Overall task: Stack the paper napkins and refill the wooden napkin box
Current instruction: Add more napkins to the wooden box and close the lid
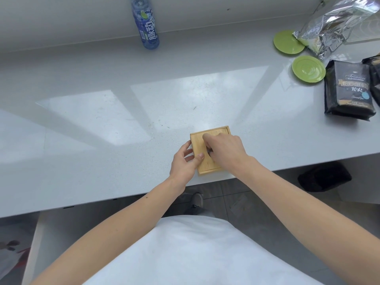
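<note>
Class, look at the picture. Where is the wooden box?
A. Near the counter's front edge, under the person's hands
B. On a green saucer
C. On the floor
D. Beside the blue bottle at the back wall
A: the wooden box sits on the counter close to its front edge, with the left hand holding its left side and the right hand on top of it.

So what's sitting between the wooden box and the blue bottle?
Nothing: in the head view only bare white counter, with patches of sunlight, runs from the wooden box to the blue bottle.
</note>
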